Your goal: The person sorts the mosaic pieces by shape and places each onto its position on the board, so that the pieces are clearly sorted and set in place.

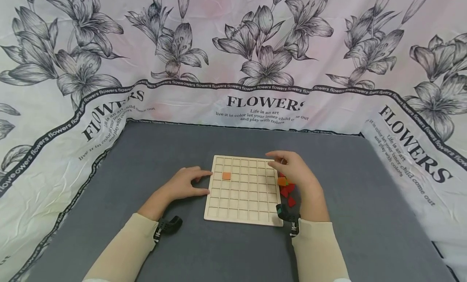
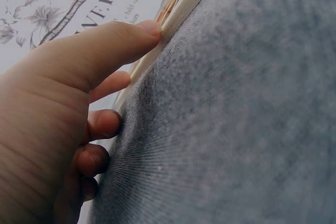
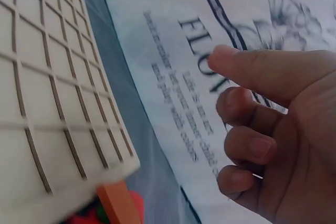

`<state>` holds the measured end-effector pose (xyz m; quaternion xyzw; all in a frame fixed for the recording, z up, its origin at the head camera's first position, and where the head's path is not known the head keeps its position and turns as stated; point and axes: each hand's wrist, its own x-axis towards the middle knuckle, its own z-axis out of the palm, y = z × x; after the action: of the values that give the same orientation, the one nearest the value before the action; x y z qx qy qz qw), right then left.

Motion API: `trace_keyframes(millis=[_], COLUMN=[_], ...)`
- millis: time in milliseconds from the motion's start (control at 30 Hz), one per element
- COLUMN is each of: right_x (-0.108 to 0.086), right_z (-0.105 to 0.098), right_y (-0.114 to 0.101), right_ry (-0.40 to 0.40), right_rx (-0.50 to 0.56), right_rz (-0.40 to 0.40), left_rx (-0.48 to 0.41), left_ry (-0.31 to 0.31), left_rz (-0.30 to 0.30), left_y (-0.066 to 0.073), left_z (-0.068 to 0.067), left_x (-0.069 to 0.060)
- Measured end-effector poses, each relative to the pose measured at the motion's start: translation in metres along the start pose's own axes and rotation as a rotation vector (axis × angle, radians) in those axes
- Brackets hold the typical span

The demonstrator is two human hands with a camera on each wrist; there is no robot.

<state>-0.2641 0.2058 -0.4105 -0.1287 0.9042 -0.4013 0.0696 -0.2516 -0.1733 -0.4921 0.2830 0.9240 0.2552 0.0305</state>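
Curtained-off tabletop nook, rm type unclear: white fabric sheet w/ blk flower prints (image 1: 268, 67) is enclosing flat dk-grey tabletop (image 1: 168, 148).

"FLOWERS" lettering (image 1: 263, 103) on white cloth (image 1: 189, 101)

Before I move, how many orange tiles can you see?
2: one tile on the board, another tile by the red pieces along its right edge; more may be hidden there.

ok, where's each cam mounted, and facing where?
Head: on head, facing forward and down at grid board; left hand, right hand, sleeves show.
Left wrist: on that wrist, facing the board's edge; left hand shows.
Right wrist: on that wrist, facing board and printed cloth; right hand shows.
Head and right wrist share a loose orange block.
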Motion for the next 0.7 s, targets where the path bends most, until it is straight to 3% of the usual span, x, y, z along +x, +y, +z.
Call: trace_keyframes(millis=[333, 533, 700], right_x=[-0.013, -0.016, -0.014], right_z=[-0.022, -0.023, -0.018], right_y=[0.046, 0.052, 0.053], right_ry=[-0.055, -0.161, -0.186], right_rx=[0.021, -0.012, -0.032], right_rz=[0.15, 0.222, 0.245], left_rx=[-0.003, -0.001, -0.003], left_ry=[0.004, -0.005, -0.009], left_rz=[0.008, 0.003, 0.0], left_y=[0.0, 0.0, 0.001], left_z=[0.0, -0.001, -0.001], left_x=[0.0, 0.0, -0.001])
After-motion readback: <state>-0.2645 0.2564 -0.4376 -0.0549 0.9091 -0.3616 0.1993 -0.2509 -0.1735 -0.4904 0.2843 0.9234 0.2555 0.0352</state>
